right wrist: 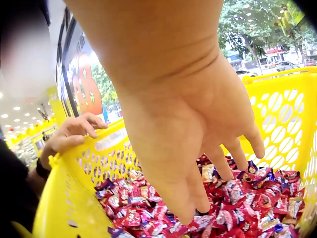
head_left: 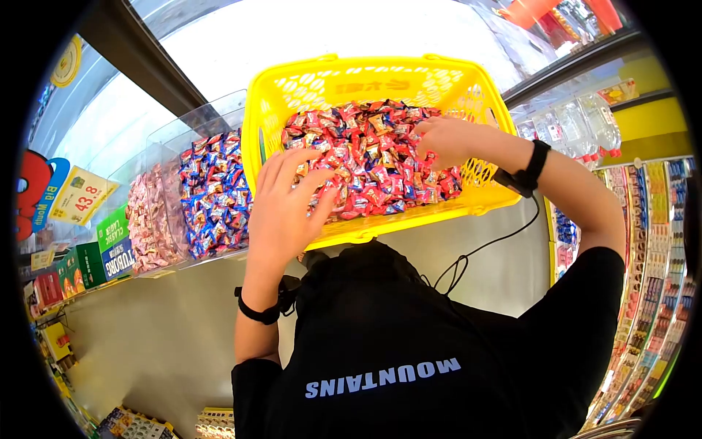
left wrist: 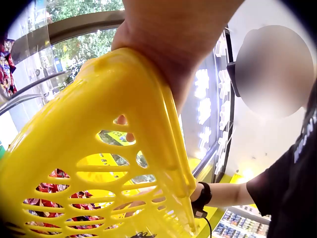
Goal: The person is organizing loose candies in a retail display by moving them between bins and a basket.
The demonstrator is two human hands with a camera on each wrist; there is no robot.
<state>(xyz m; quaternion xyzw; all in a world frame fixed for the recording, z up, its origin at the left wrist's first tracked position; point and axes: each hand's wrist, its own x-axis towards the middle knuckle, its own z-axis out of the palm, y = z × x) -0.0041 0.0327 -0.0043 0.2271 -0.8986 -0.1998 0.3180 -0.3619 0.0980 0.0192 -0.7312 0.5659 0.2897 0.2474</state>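
Yellow perforated plastic basket (head_left: 409, 222) of crinkled, glossy-wrapped candies (head_left: 373, 157): your left hand (head_left: 285, 194) spreads at its left rim; your right hand (head_left: 455, 140) (fingers splayed) reaches into the right side.

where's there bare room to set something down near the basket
Bare floor shows between the bins and left arm; another patch lies between basket, shirt and right shelves, crossed by a cable. Crowded: inside the basket, with sweets and the right hand, and the sweet-filled bins.
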